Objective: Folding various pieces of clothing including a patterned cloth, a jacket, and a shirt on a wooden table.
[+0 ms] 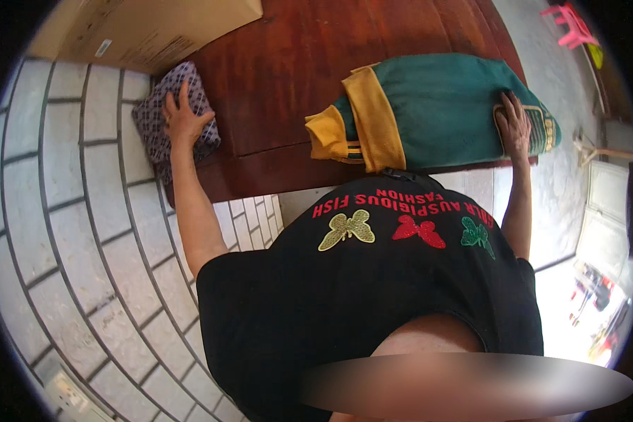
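On the right of the table lies a green garment [443, 111] with yellow ribbed cuffs and hem, folded in on itself. My right hand [514, 124] rests on its far right end, beside a patch with a light border. My left hand [184, 118] is spread with fingers apart on a folded purple-grey patterned cloth [190, 84] at the table's left edge. Part of that cloth hangs over the edge towards the wall. Neither hand visibly grips the fabric under it.
The dark red wooden table [274, 95] spans the front. A large cardboard box [158, 31] stands at its back left, by a tiled wall [100, 211]. Pink plastic stools [569, 26] are at the far upper right. A wall socket [71, 393] shows lower left.
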Demonstrator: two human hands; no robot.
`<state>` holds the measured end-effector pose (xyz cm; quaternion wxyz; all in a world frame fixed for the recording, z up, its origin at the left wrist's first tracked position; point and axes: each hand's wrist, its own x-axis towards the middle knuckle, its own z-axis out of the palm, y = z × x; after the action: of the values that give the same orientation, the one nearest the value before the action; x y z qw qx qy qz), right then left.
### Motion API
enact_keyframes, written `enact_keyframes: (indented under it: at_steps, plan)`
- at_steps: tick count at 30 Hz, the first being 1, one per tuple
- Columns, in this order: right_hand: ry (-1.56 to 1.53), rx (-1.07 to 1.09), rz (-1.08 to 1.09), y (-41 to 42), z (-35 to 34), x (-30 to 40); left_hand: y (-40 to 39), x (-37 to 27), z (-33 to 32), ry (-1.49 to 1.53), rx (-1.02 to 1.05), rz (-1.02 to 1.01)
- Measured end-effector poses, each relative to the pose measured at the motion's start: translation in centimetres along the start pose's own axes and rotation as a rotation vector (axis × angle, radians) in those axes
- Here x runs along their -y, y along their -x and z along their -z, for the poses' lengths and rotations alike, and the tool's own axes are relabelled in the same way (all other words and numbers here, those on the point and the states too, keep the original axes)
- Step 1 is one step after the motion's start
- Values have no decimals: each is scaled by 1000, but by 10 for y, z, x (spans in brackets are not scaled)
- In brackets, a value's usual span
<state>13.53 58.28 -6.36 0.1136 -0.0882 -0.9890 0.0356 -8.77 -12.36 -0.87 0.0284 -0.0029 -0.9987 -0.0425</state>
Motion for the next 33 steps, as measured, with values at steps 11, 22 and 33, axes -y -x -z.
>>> enact_keyframes:
  at_steps: [11,22,33]
  plan:
    - [113,-114,-141,-8,-9,31,129,-339,4,539,-151,-857]
    - [391,51,92,14,36,-26,141,-329,-36,229,24,-891]
    - [-1282,-55,-990,109,-4,-125,63,-315,-3,-93,-31,-715]
